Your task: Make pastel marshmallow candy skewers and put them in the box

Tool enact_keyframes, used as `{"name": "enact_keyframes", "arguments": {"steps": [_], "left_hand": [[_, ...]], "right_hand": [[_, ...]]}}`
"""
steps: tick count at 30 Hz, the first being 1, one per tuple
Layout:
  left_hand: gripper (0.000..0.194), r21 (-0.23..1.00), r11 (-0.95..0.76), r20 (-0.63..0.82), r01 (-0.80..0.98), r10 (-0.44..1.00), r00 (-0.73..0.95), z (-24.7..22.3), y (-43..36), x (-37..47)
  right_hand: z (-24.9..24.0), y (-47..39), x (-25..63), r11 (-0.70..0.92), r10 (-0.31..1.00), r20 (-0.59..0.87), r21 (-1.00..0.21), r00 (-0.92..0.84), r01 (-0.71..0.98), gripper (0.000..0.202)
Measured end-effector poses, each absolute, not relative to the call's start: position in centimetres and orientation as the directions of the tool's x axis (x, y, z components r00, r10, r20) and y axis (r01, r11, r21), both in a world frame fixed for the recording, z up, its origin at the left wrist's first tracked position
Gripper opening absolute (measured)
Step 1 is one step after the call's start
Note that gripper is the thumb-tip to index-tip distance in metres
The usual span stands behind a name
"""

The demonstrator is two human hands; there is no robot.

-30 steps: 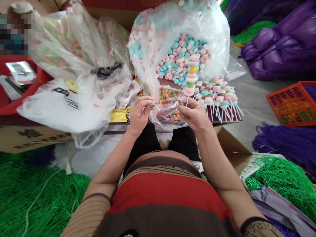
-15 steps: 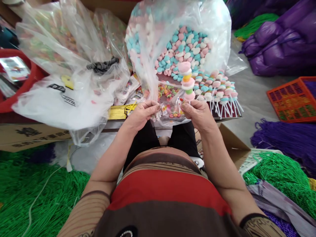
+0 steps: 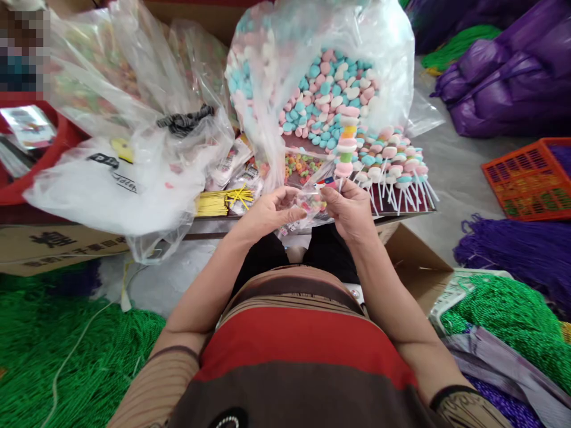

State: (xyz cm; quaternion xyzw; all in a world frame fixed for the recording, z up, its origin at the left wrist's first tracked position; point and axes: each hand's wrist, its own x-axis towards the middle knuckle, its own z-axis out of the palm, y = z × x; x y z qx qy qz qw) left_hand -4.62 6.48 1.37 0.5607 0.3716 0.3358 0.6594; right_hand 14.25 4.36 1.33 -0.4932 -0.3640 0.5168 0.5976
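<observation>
Upright in my right hand [image 3: 350,208] is a candy skewer [image 3: 347,145] of pink, white, yellow and green sweets, pinched low on its stick. The same fingers also grip one side of a clear plastic wrapper [image 3: 312,202] with coloured print. My left hand [image 3: 276,211] has its thumb and fingers around the wrapper's other side. Finished-looking skewers [image 3: 392,157] with white sticks lie to the right. Behind my hands are gummy rings [image 3: 303,166] and a big clear bag of pink, blue and white sweets [image 3: 330,89]. Yellow ties [image 3: 212,203] lie left of my left hand.
A white plastic bag [image 3: 107,190] and a red tub [image 3: 66,134] are on the left. Below the table's right edge stands an open cardboard box [image 3: 414,261]. An orange crate [image 3: 517,184] and green cord piles [image 3: 504,309] are on the floor.
The skewer has shifted right and stands straighter. My left hand has moved slightly right, closer to my right hand, and the wrapper is now bunched between them.
</observation>
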Motion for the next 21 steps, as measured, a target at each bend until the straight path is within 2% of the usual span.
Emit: {"name": "enact_keyframes", "arguments": {"steps": [2,6,11,14,18,21], "left_hand": [[0.044,0.987,0.158,-0.128,-0.019,0.859,0.497,1.1,6.4,-4.1],[0.042,0.995,0.09,-0.071,-0.035,0.931,0.357,0.3,6.5,-3.7],[0.038,0.957,-0.14,0.036,0.253,0.925,0.379,0.5,6.2,-3.8],[0.045,0.926,-0.224,0.089,0.304,0.912,0.4,0.8,6.0,-3.6],[0.054,0.958,-0.145,0.034,0.247,0.913,0.406,0.4,5.8,-3.1],[0.053,0.995,-0.013,-0.032,0.096,0.889,0.456,-0.1,5.8,-2.8]], "right_hand": [[1.1,4.2,14.1,0.0,0.973,-0.061,-0.965,0.223,-0.264,0.048],[0.8,3.9,14.1,-0.006,0.975,-0.067,-0.962,0.214,-0.273,0.049],[0.7,3.6,14.8,-0.049,0.979,-0.094,-0.97,0.183,-0.239,0.044],[0.5,3.5,14.9,-0.05,0.968,-0.105,-0.971,0.229,-0.234,0.042],[0.2,3.3,14.6,-0.027,0.957,-0.091,-0.973,0.274,-0.229,0.052],[0.0,3.2,14.5,-0.004,0.955,-0.06,-0.982,0.291,-0.19,0.061]]}}
